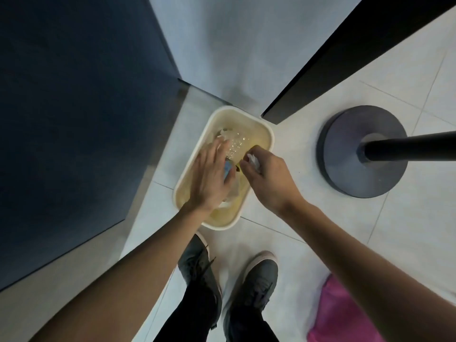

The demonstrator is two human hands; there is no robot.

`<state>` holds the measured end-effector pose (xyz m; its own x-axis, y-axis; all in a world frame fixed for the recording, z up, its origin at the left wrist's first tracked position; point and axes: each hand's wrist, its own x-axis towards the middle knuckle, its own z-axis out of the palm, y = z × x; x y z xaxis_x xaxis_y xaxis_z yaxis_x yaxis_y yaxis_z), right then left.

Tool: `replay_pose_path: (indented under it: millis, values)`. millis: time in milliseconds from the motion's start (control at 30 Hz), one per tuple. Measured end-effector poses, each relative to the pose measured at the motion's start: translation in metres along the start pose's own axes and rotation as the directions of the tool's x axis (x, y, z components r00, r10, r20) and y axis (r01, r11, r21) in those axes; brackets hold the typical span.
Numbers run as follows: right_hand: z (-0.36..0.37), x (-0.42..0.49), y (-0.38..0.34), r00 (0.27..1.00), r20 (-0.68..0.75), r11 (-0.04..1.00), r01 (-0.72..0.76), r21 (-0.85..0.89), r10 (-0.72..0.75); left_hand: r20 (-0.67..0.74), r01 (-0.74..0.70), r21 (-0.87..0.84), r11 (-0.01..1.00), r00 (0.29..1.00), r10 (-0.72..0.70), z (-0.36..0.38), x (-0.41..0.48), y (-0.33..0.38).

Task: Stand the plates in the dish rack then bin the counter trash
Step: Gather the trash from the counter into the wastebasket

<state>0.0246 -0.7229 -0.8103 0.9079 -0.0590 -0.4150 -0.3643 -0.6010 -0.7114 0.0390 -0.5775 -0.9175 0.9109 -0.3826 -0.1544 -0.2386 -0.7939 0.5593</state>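
2 dark shoes [201, 272] stand on the tiled floor [308, 230]. Just beyond sits the cream bin [270, 134]. The left hand [212, 176] lies flat, fingers straight, on a clear bottle [237, 141] inside it, and the right hand [267, 177] pinches crumpled white paper [254, 162] over the bin.

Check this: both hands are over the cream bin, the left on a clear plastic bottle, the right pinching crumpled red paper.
Not red: in the head view the right hand pinches crumpled white paper. The rest is right: left hand on the clear plastic bottle, both over the cream bin.
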Motion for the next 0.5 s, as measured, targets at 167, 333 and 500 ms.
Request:
replay_pose_path:
  millis: [167, 333, 500]
  values:
    - [0.009, 0.035, 0.001, 0.987, 0.053, 0.966, 0.159, -0.203, -0.151, 0.06, -0.064, 0.078, 0.995, 0.996, 0.059, -0.023, -0.036, -0.002]
    - [0.011, 0.052, 0.01, 0.976, 0.145, 0.916, 0.207, -0.345, -0.165, 0.138, -0.151, 0.078, 0.985, 0.98, 0.14, -0.036, -0.064, -0.008]
    - [0.002, 0.039, 0.018, 0.93, 0.325, 0.835, 0.313, -0.453, -0.173, 0.109, -0.078, 0.009, 0.997, 0.991, 0.077, -0.049, -0.075, -0.005]
